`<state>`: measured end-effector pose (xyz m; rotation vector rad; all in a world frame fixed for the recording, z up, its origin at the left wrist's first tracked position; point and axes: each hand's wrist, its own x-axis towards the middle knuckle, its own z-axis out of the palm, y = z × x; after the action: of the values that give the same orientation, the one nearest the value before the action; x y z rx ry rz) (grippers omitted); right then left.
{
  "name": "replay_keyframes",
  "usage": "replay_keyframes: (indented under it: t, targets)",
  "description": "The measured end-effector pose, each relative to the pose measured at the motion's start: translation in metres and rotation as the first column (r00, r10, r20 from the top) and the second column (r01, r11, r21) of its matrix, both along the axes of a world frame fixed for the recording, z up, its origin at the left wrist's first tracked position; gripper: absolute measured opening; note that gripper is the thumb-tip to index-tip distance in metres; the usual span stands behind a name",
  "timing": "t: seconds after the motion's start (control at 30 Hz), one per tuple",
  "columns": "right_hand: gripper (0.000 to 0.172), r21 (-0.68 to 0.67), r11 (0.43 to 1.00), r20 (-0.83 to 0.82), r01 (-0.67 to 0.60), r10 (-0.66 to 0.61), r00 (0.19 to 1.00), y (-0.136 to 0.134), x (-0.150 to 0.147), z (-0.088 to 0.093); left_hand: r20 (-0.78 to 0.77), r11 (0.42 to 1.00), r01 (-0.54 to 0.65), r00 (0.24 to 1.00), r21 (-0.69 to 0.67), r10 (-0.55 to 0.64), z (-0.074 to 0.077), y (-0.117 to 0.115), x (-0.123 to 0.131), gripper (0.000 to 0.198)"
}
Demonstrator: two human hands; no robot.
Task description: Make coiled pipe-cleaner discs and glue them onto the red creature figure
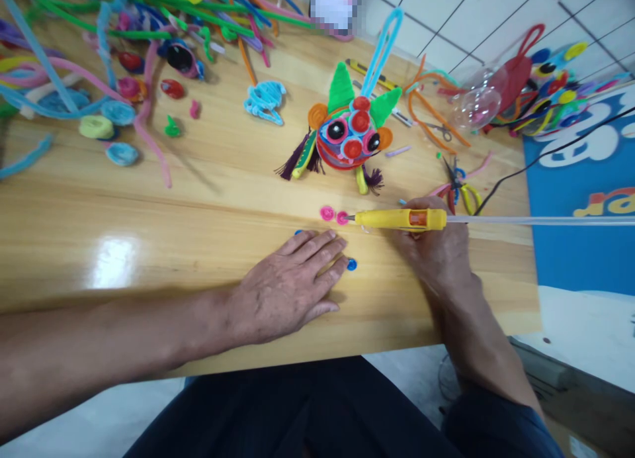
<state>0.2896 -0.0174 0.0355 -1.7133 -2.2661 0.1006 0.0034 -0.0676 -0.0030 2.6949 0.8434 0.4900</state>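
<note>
Here, left hand (285,287) flat, right hand (441,256) round glue gun (384,219)

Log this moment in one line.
left hand: palm down beside blue coil; right hand: gripping yellow glue gun; nozzle: at right pink coil; face ornament: beyond coils

Free tabletop (223,213) leftward, ornament (358,124) ahead

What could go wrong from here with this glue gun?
If the glue gun is hot, a slip could burn the left hand, which lies close to its tip. Stray glue might stick the pink coil at the tip to the table. The left hand could also knock the blue coil right beside it.
</note>
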Motion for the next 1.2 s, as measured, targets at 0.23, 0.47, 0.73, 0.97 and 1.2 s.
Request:
replay_keyframes:
  t: [0.23,0.47,0.73,0.97,1.2]
  targets:
    - [0.021,0.041,0.996,0.027,-0.078,0.077,0.997,0.0006,0.0023,-0.0005,0.005,1.0,-0.001,1.0,0.011,0.001,-0.0007,-0.0004,0.0004,0.058]
    - [0.019,0.07,0.99,0.048,-0.125,0.122,0.991,0.0006,0.0031,0.0006,0.005,1.0,0.002,1.0,0.004,-0.002,-0.0009,-0.0002,0.0009,0.058]
    - [0.018,0.123,0.974,0.037,-0.191,0.188,0.981,0.0013,0.004,0.0014,0.005,1.0,0.0,1.0,0.008,0.0,-0.0004,-0.0004,0.0009,0.058]
    - [0.016,0.085,0.982,0.054,-0.17,0.166,0.985,0.0011,0.0043,0.0019,0.012,1.0,-0.004,1.0,0.018,0.004,-0.0012,-0.0002,0.0013,0.057]
    - [0.017,0.092,0.977,0.034,-0.191,0.189,0.981,0.0018,0.0035,0.0021,0.014,1.0,-0.003,1.0,0.019,0.003,-0.0006,-0.0001,0.0011,0.057]
